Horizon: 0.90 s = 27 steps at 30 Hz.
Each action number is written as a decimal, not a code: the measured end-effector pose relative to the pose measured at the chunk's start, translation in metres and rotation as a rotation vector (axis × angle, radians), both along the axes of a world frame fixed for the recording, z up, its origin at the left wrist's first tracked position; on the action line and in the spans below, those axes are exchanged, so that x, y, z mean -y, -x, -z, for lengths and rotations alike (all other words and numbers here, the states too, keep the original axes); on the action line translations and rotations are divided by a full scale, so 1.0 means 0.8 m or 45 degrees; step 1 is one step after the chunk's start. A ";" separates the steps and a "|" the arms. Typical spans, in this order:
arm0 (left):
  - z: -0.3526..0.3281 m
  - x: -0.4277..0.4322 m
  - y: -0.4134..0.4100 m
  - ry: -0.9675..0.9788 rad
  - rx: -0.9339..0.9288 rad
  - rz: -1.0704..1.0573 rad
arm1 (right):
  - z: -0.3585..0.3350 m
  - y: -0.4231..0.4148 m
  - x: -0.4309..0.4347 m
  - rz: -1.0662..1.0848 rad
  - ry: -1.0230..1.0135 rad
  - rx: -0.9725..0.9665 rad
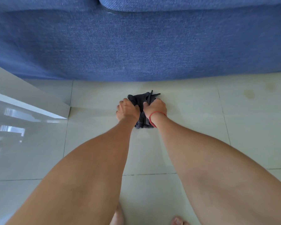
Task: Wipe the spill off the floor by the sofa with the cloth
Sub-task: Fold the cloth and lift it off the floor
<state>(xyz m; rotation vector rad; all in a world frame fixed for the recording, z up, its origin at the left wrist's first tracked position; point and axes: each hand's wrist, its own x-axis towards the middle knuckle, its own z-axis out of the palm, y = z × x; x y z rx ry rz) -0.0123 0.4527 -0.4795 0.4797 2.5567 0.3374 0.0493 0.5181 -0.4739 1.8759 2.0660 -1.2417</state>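
So we're crouched right in front of the blue woven-fabric sofa (136,46), the kind with a coarse denim-like weave, and its flat front panel fills the whole top half of the view with a rounded seat cushion edge poking over at the top. Under us is the glossy pale cream tiled floor (193,143), smooth and shiny with thin dark grout lines. Our dark grey bunched-up cloth (143,101) sits on the tile just in front of the sofa's bottom edge, all crumpled and ridged, with a couple of pointy corners sticking out toward the sofa. Both our hands are down on it side by side: left hand (127,109) has its fingers curled and closed onto the cloth's left side, right hand (155,108) is clamped onto the right side, thumb tucked into the folds. There's a thin red string band (154,116) around our right wrist. Off to the right, near the sofa, we can see a pair of faint yellowish round stains (249,93) on the tile, well apart from the cloth. On the left a glossy white slab-like furniture edge (28,101) cuts in at an angle, reflecting windows. Our bare toes (178,220) peek in at the bottom.
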 end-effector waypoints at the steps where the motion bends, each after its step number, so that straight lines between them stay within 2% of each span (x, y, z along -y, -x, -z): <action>1: 0.000 -0.001 -0.001 -0.032 -0.010 0.012 | -0.001 0.001 0.002 -0.023 -0.023 -0.056; 4: -0.001 -0.002 -0.001 -0.068 0.027 -0.043 | 0.000 0.001 0.000 0.066 0.048 -0.147; 7: 0.002 -0.004 -0.002 -0.063 0.060 -0.121 | 0.004 -0.002 0.001 0.165 0.117 -0.129; 11: 0.007 -0.001 -0.002 -0.017 0.021 -0.023 | 0.007 -0.004 0.005 0.042 -0.032 -0.148; 16: 0.013 -0.001 0.002 -0.109 0.018 -0.002 | 0.008 -0.009 0.000 -0.168 -0.142 -0.187; 21: 0.015 0.003 0.001 -0.093 0.085 -0.054 | 0.015 -0.028 0.003 -0.060 -0.138 -0.027; 27: 0.018 0.010 0.002 -0.042 0.212 -0.105 | 0.009 -0.023 0.028 -0.046 -0.082 -0.085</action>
